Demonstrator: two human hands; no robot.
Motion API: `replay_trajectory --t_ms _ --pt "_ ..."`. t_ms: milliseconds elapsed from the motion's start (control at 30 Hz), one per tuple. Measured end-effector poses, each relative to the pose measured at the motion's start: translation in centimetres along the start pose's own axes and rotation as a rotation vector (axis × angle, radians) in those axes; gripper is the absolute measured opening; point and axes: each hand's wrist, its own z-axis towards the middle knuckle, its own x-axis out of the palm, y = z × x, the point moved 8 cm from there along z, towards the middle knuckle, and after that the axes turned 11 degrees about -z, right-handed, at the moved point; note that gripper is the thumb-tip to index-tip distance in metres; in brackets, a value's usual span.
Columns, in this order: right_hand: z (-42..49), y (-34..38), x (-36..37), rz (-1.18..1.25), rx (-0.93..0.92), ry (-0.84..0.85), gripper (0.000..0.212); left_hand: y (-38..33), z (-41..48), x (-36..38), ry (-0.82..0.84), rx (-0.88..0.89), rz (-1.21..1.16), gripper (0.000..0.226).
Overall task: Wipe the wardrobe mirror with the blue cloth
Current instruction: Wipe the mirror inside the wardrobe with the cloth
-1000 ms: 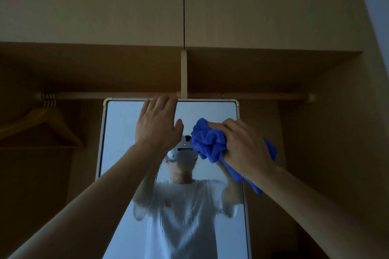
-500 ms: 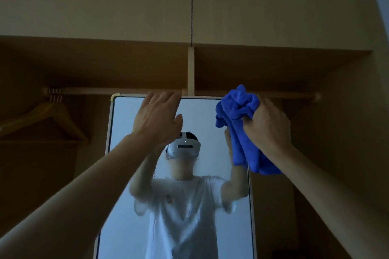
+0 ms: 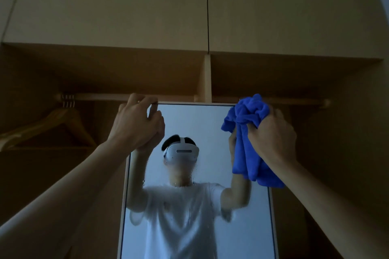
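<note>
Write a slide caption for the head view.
The left hand grips the top edge of the mirror while the right hand holds a bunched blue cloth at its upper right corner.

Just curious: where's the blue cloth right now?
Head view: the blue cloth is bunched in the right hand at the top right corner of the wardrobe mirror, by the clothes rail.

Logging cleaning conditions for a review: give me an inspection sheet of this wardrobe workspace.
Surface: tall white-framed mirror, hazy smears across its lower part.
Job's things: crumpled blue cloth, at the mirror's top right corner.
Clutter: wooden clothes hanger hanging on the wooden rail.
Hands: left hand grips the mirror's top edge; right hand grips the cloth.
Cables: nothing seen.
Surroundings: dim wardrobe interior, closed beige cabinet doors above.
</note>
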Motion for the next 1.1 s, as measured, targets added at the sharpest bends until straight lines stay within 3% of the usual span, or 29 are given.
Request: replay_trajectory --t_ms 167,300,467,533,633,800,1000,1100 --pt "-0.7 3.0 0.9 0.081 0.02 0.016 0.032 0.4 -0.1 0.2 0.01 0.037 0.016 0.048" --pt "-1.3 7.8 1.3 -0.067 -0.037 -0.04 0.038 0.5 -0.3 -0.1 0.006 0.056 -0.04 0.05" --pt "-2.0 13.2 2.4 -0.029 -0.105 -0.08 0.038 2.6 -1.0 -1.5 -0.023 -0.092 -0.308 0.06" --pt "-2.1 14.7 2.7 -0.026 -0.117 -0.072 0.038 3.5 -1.3 -1.5 -0.012 -0.167 -0.411 0.055" --pt "-2.5 16.8 3.0 -0.009 -0.135 -0.058 0.038 4.3 -1.8 -1.7 -0.042 -0.236 -0.545 0.03" --pt "-3.1 20.1 3.7 0.013 -0.155 -0.031 0.037 5.3 -2.5 -1.5 -0.033 -0.264 -0.609 0.037" --pt "-4.1 25.2 5.1 0.011 -0.178 -0.045 0.028 6.8 -4.7 -0.5 0.013 -0.321 -0.716 0.029" --pt "-4.5 26.1 5.6 0.038 -0.185 -0.046 0.036 7.6 -5.5 0.0 0.02 -0.352 -0.78 0.031"
